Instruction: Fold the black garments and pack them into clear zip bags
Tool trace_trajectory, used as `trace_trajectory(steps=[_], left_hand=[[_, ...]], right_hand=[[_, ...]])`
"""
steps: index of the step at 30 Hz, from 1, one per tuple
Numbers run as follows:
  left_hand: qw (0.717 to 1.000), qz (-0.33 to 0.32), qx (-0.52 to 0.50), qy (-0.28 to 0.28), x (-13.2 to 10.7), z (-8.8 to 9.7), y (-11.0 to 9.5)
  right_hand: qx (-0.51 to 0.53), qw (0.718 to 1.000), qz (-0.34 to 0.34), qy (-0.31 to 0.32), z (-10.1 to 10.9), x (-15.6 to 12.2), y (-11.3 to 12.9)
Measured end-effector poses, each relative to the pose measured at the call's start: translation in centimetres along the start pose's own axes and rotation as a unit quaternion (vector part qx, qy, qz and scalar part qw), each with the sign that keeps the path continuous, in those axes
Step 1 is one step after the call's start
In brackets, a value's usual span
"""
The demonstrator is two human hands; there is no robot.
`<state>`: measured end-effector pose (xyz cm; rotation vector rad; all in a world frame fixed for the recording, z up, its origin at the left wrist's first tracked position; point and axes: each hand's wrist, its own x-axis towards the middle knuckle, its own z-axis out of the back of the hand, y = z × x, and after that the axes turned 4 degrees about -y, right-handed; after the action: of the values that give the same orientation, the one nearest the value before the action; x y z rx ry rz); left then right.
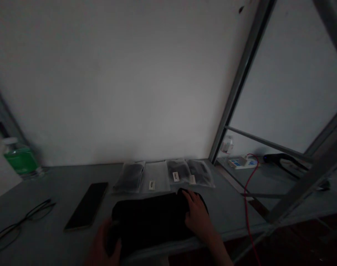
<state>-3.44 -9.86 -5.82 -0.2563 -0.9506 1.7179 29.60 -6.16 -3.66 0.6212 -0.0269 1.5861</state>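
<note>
Three unreadable bag labels [176,176] beyond the black fabric [149,218]

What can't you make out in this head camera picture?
Head view:
- The black fabric bundle: too dark to show its folds or exact kind, and the right hand covers part of it.
- The left hand: cut off by the bottom edge; its grip is unclear.
- The packet labels: too small to read.
- The plastic packets: cloudy film blurs their contents.

Left hand [102,245] and right hand [197,218] are on a black fabric bundle [149,221], clear plastic bags [156,177] just behind it.
</note>
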Motion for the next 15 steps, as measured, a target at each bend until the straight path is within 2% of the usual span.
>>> trace_trajectory(steps=[3,4,6,8,11,13,15], left_hand=[[0.997,-0.05,0.018,-0.056,0.2,0.2,-1.3],[0.995,-0.085,0.023,-0.055,0.5,0.2,-2.1],[0.986,-0.161,0.035,-0.001,1.6,0.2,-3.8],[0.969,-0.22,0.07,0.091,2.9,0.1,-5.2],[0.939,-0.24,0.149,0.198,4.9,0.0,-6.1],[0.931,-0.225,0.185,0.22,6.1,-0.1,-5.9],[0.93,-0.22,0.205,0.21,7.3,-0.4,-5.4]], right_hand=[[0.007,0.999,0.041,-0.005,0.4,0.6,1.4],[0.021,0.998,0.065,0.004,0.5,0.7,1.9],[0.064,0.99,0.116,0.046,0.8,1.1,2.7],[0.103,0.98,0.141,0.094,1.1,1.6,2.9],[0.115,0.977,0.126,0.127,1.4,2.4,2.6],[0.095,0.982,0.107,0.126,1.4,3.1,2.3],[0.075,0.987,0.087,0.116,1.0,4.1,2.2]])
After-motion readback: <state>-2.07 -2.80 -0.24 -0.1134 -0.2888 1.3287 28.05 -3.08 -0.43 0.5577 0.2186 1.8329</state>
